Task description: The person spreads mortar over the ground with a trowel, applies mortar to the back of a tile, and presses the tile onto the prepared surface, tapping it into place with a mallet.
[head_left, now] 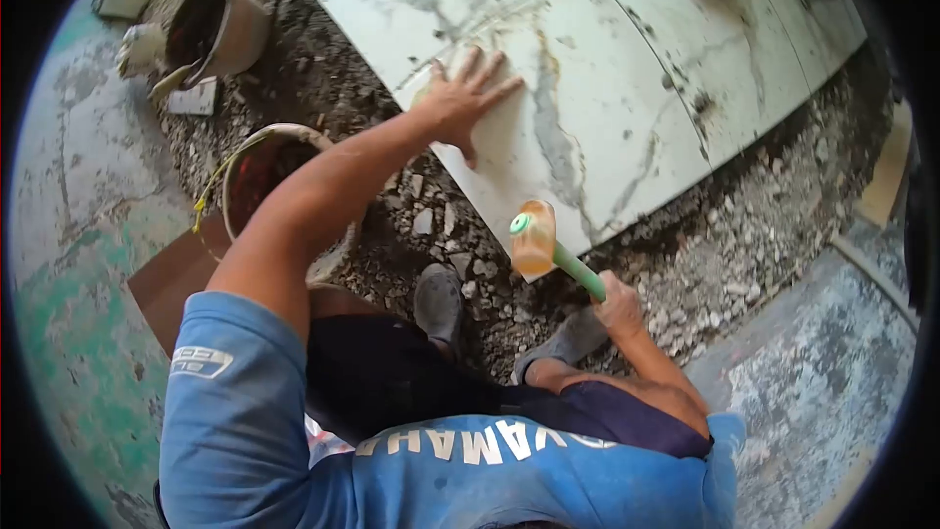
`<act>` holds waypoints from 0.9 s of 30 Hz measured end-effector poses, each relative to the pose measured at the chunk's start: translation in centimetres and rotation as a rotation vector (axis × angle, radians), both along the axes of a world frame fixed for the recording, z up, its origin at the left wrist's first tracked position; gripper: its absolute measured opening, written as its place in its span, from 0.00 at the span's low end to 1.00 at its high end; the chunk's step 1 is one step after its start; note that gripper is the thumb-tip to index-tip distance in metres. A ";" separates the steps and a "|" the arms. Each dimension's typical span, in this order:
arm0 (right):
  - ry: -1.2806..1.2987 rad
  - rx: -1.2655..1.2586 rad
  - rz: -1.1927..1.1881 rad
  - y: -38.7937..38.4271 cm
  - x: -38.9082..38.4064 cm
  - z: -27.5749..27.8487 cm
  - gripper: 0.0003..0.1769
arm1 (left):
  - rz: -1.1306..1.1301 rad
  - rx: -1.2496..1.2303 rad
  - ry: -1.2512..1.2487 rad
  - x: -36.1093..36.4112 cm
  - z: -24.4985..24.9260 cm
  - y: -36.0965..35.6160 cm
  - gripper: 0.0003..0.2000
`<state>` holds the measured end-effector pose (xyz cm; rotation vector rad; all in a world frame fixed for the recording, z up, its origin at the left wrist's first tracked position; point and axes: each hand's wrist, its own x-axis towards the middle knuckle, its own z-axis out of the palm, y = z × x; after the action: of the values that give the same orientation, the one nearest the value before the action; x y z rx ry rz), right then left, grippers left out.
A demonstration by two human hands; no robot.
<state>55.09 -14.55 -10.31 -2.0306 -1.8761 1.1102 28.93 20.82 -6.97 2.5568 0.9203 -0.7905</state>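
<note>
My left hand [464,106] lies flat with fingers spread on a white marble-patterned tile [509,152], close to its left edge. In my right hand [619,305] is the green handle of a mallet [535,239]. The mallet's amber head, with a pale green round piece on it, overlaps the tile's near corner in this view. Grey-brown veins run across the tile, and dirt specks dot its surface. Further tiles [754,49] join it on the right along thin dark seams.
Broken rubble [455,235] surrounds the tile edges, with my shoes [438,302] on it. At left stand a bucket [235,34] and another bucket with a yellow cord [231,198], beside brown cardboard [171,279]. Worn painted floor [83,225] borders the rubble. Several small bits lie on the tiles.
</note>
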 end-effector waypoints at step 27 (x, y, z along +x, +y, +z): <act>0.016 -0.123 -0.172 13.6 -5.6 3.4 0.17 | 0.759 0.165 -0.240 -6.3 -2.0 -6.1 0.73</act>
<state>49.46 -0.96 -6.89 -2.1929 -1.6262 1.2185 22.64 14.71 -8.99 2.0733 1.7475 -0.1846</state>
